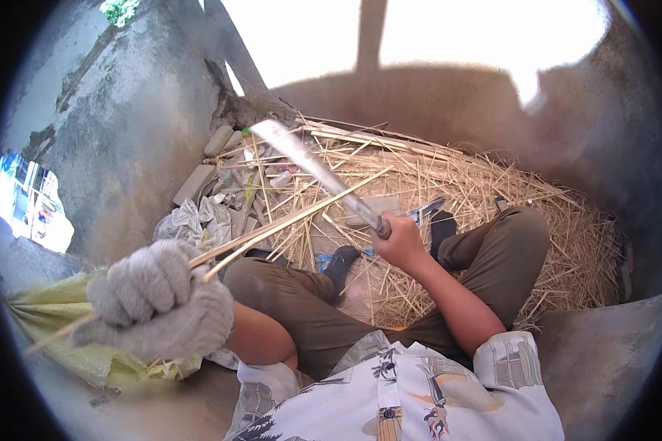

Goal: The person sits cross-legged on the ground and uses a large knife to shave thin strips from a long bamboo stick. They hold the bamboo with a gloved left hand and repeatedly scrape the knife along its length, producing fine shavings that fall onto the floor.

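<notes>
We sit with our legs folded in brown trousers (287, 294). Our left hand (158, 301), in a grey knitted glove, has its fingers wrapped around pale, slender strips (309, 210) that slant up and away to the right; a thin end pokes out behind the glove. Our bare right hand (402, 242) has its fingers clenched on the near end of a long metal blade (301, 156), which crosses the strips; we cannot tell whether they touch. Beyond our feet spreads a heap of straw-coloured pieces (493, 195). A yellow sack (51, 305) lies beside the glove, with crumpled grey cloth (187, 222) beyond.
</notes>
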Available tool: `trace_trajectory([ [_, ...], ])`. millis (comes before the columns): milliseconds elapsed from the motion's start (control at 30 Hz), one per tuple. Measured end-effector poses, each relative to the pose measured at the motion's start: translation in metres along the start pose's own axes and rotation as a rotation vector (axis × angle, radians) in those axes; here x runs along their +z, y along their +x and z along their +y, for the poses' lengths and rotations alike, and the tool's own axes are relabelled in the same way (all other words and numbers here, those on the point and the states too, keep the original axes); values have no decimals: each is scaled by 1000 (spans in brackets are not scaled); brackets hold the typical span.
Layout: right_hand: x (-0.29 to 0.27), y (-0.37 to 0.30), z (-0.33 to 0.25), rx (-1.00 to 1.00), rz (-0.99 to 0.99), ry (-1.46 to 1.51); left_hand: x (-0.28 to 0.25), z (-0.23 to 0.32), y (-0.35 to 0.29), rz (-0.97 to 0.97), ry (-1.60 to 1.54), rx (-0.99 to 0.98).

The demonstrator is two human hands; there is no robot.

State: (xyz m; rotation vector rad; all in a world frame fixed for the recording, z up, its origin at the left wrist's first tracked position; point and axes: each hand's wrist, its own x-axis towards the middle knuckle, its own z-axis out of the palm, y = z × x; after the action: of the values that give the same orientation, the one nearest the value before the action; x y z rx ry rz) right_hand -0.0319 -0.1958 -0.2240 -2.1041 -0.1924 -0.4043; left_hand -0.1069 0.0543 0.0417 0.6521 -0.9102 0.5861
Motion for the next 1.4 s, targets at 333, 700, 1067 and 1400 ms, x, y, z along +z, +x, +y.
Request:
trace_trajectory([
  [333,16,7,48,1049,-538,1158,-19,-23,9,-57,54,-73],
  [700,6,-5,-14,681,-318,739,-23,-26,17,-147,6,-94],
  [1067,-33,3,-34,677,-375,650,-72,-185,-55,308,53,-452],
  [1400,-30,-9,-36,966,-410,1029,-80,-204,-52,421,270,-312],
])
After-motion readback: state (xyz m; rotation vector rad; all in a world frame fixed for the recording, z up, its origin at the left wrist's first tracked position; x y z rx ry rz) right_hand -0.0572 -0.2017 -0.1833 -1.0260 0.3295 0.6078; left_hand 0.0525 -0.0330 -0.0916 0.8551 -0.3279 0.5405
